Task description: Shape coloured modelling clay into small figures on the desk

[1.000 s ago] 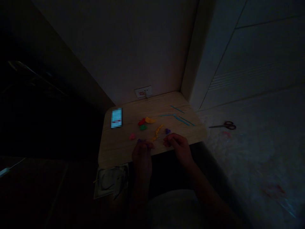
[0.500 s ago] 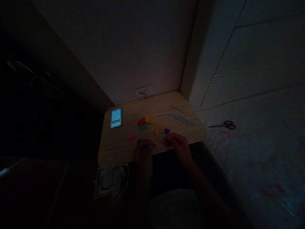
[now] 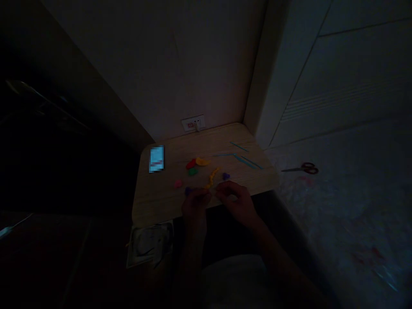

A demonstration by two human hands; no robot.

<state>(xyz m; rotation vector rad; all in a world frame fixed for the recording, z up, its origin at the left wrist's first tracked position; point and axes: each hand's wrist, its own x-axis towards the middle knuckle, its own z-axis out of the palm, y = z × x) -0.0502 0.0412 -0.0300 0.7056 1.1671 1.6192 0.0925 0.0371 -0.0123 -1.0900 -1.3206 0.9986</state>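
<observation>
The scene is very dark. My left hand (image 3: 195,205) and my right hand (image 3: 236,201) rest at the near edge of a small wooden table (image 3: 154,201), fingers curled and pinched toward each other; what they pinch is too dim to name. Just beyond the fingers lies an orange-yellow twisted strip (image 3: 212,177). Small lumps surround it: purple (image 3: 226,176), another purple (image 3: 188,190), pink (image 3: 178,183), green (image 3: 193,171), red (image 3: 191,164) and yellow (image 3: 202,162).
A lit phone (image 3: 156,159) lies at the table's left. Thin teal sticks (image 3: 240,156) lie at the back right. A wall socket (image 3: 193,124) sits behind. Red-handled scissors (image 3: 302,169) lie on the surface to the right. A pale bag (image 3: 149,244) sits below the table.
My right hand has shifted left, closing the gap to my left hand. The left hand has edged slightly right, uncovering a purple lump beside it.
</observation>
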